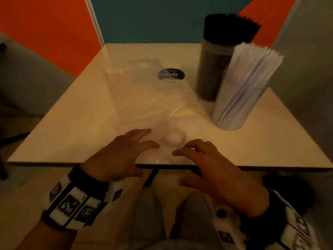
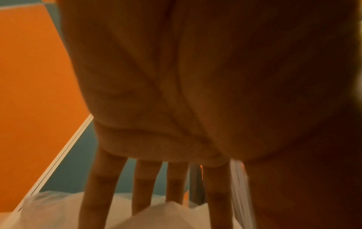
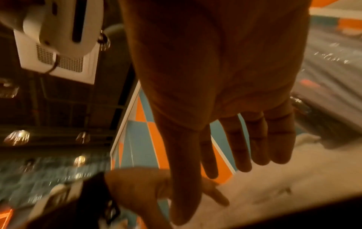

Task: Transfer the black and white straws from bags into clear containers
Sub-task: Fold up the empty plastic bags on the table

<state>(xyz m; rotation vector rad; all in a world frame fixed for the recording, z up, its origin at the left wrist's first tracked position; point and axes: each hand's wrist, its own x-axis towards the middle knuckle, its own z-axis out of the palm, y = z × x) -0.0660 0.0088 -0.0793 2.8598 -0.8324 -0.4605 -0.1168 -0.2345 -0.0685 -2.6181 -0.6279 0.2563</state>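
Note:
Two clear containers stand at the table's right: the far one [image 1: 214, 67] holds black straws [image 1: 228, 26], the near one [image 1: 236, 103] holds paper-wrapped white straws [image 1: 252, 64]. Flat, empty-looking clear plastic bags [image 1: 153, 98] lie across the table's middle, one with a dark oval label [image 1: 171, 74]. My left hand [image 1: 124, 150] lies near the front edge with straight spread fingers on the plastic [image 2: 49, 209]. My right hand [image 1: 203, 159] hovers beside it, fingers loosely bent over the bag, holding nothing; in the right wrist view its fingers [image 3: 254, 147] hang relaxed.
The beige table [image 1: 72, 123] ends at a front edge just under my wrists. Orange and teal wall panels [image 1: 54, 33] rise behind it. Grey seating [image 1: 27, 78] flanks the left side. My knees show below the table edge.

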